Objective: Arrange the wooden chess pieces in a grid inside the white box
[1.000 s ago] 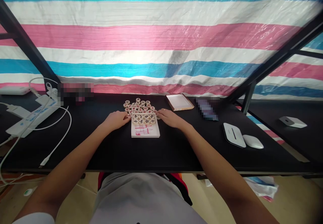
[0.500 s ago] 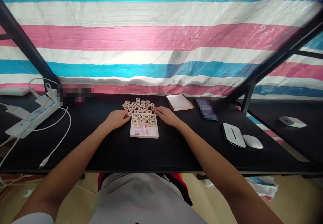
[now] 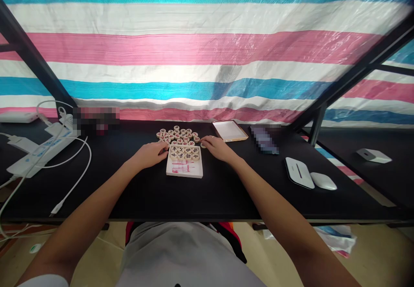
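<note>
A white box (image 3: 184, 169) with red markings lies on the black table (image 3: 194, 196), with a row or two of round wooden chess pieces (image 3: 184, 152) in its far half. Behind it sits a loose heap of more chess pieces (image 3: 177, 134). My left hand (image 3: 149, 154) rests at the box's far left corner, fingers curled together at the pieces there. My right hand (image 3: 217, 147) is at the box's far right corner, fingertips pinched over one chess piece (image 3: 203, 145) at the heap's edge.
A shallow wooden-rimmed lid or tray (image 3: 230, 130) lies behind my right hand. Two white devices (image 3: 299, 172) (image 3: 324, 181) sit to the right. A power strip (image 3: 39, 149) with white cables (image 3: 76, 166) lies to the left. A striped tarp (image 3: 207, 54) hangs behind the table.
My right hand has slid a little away from me and leftward, from beside the box to the heap's right edge. The left hand has barely moved.
</note>
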{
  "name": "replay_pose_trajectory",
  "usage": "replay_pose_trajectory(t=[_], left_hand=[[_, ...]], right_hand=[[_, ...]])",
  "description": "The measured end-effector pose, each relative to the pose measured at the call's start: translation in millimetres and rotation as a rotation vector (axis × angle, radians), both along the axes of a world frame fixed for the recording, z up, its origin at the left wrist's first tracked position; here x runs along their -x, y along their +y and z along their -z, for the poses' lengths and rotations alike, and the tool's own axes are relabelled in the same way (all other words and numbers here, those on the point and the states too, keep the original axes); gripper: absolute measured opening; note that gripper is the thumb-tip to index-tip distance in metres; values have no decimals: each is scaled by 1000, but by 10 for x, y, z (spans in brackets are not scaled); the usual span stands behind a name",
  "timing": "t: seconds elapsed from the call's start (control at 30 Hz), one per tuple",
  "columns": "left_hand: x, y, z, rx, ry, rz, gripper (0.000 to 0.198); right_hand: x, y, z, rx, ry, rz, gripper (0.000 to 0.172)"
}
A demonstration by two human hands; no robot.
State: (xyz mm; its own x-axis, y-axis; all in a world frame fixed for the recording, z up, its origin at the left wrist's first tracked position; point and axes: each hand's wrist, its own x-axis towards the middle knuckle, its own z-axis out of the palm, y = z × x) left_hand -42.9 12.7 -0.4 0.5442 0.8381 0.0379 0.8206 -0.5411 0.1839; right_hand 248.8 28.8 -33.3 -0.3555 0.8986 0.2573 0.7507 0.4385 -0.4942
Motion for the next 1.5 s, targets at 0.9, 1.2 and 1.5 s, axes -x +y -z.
replay_pose_trajectory(t=[0.9, 1.2, 1.5], left_hand=[[-210, -181, 31, 29, 122, -82, 15], [-276, -320, 11, -231, -8, 43, 27], [-349, -490, 109, -280, -215, 243, 34]], right_hand=[[84, -163, -163, 151, 154, 62, 15], [258, -351, -351, 642, 717, -148, 27], [460, -614, -290, 808, 729, -324, 36]])
